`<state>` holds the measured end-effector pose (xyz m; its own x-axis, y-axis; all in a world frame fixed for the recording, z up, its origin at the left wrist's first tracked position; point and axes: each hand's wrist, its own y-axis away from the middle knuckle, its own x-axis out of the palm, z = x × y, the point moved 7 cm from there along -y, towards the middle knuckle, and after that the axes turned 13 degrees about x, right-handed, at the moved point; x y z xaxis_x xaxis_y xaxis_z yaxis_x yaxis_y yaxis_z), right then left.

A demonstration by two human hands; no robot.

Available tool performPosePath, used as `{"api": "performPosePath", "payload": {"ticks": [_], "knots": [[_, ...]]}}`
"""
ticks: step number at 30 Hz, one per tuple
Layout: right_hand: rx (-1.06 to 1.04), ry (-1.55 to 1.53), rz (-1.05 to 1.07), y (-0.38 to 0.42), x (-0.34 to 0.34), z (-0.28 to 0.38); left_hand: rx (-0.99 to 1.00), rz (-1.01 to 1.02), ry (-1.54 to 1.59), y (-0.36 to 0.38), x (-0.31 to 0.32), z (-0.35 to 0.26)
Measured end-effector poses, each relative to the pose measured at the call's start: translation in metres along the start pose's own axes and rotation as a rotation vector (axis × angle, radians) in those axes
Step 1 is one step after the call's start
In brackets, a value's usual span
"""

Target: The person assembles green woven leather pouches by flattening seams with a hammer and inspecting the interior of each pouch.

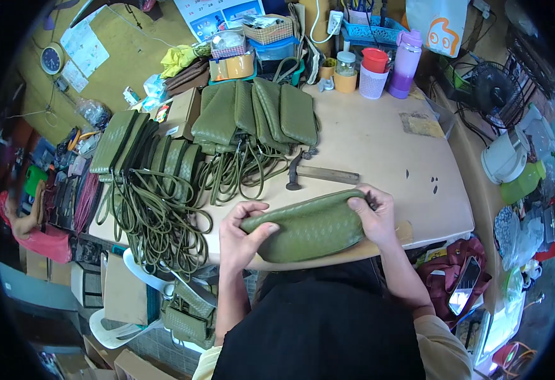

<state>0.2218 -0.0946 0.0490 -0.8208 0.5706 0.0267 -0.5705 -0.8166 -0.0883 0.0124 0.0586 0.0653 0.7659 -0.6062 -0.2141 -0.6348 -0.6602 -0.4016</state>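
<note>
Between my two hands is a green woven-pattern pouch [312, 231], held over the table's front edge. My left hand [242, 234] grips its left end, thumb on the near face and fingers behind. My right hand [373, 212] pinches the upper right corner, its fingers partly hidden behind the pouch. Just beyond lies a hammer [325, 174] with a wooden handle. Farther back is a pile of similar green pouches [252, 114]. More pouches [119, 142] stand in a row at the left, their long green straps [157, 215] tangled and hanging over the edge.
At the back of the table [378, 139] stand a purple bottle [405, 66], a red-lidded cup [373, 73] and baskets [268, 28]. A white chair [144, 272] with more pouches is at lower left. A dark red bag [442, 272] with a phone sits at right. Another person [33, 221] is far left.
</note>
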Motion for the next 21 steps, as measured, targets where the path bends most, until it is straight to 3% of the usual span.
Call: {"api": "performPosePath", "payload": {"ticks": [1,4,5,8,12,17,19,21], "knots": [[-0.031,-0.099,-0.085,0.001,-0.006,0.000,0.003,-0.095,0.148,0.000,-0.006,0.005],[-0.017,-0.066,-0.065,0.000,-0.006,0.006,-0.079,-0.216,0.396,0.008,-0.009,0.032],[-0.085,0.002,-0.078,0.001,-0.008,0.007,-0.079,-0.224,0.356,0.011,-0.008,0.033],[-0.024,0.052,-0.126,0.003,-0.012,-0.003,-0.058,-0.225,0.264,0.012,-0.004,0.028],[-0.040,0.241,-0.143,0.000,-0.027,-0.012,-0.013,-0.127,0.328,0.012,0.004,0.024],[-0.037,0.230,-0.214,0.007,-0.031,-0.018,0.095,-0.243,0.143,0.020,0.014,0.008],[0.046,0.215,-0.182,0.008,-0.033,-0.028,0.202,-0.187,-0.220,0.021,0.015,-0.005],[0.050,0.212,-0.180,0.011,-0.034,-0.033,0.237,-0.190,-0.252,0.019,0.014,-0.003]]}}
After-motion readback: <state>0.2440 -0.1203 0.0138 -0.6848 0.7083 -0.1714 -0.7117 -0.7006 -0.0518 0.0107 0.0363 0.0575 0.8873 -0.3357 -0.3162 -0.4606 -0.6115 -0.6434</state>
